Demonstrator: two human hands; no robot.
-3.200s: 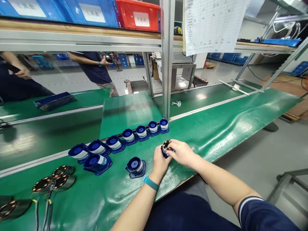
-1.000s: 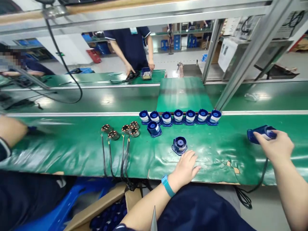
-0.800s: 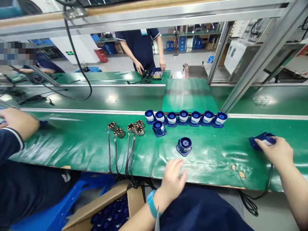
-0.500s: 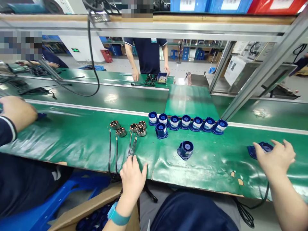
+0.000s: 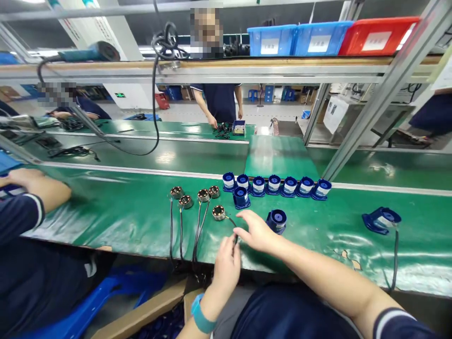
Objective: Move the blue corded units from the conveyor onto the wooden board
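Observation:
My left hand (image 5: pixel 226 263), with a teal band at its wrist, pinches the black cable (image 5: pixel 236 238) of a copper-wound motor stator (image 5: pixel 218 213) that lies on the green mat. Close beside it, my right hand (image 5: pixel 259 231) reaches over the cable with thumb and fingers apart; whether the thumb touches the cable I cannot tell. Just behind the right hand stands a blue motor housing (image 5: pixel 278 219), partly covered by it. Several more stators (image 5: pixel 185 202) lie to the left, their cables hanging over the table edge. Farther right, another blue housing (image 5: pixel 383 220) has a black cable coming out.
A row of blue housings (image 5: pixel 274 185) lines the back of the mat, with one more housing (image 5: pixel 241 197) in front. Below the edge is a cardboard box (image 5: pixel 148 308) of blue parts. A co-worker's arm (image 5: pixel 49 190) rests at the left. A metal post (image 5: pixel 367 106) rises at the right.
My right hand has left the far-right housing and come across to my left hand. One stator has moved apart from the group, toward me and right, with its cable in my left hand.

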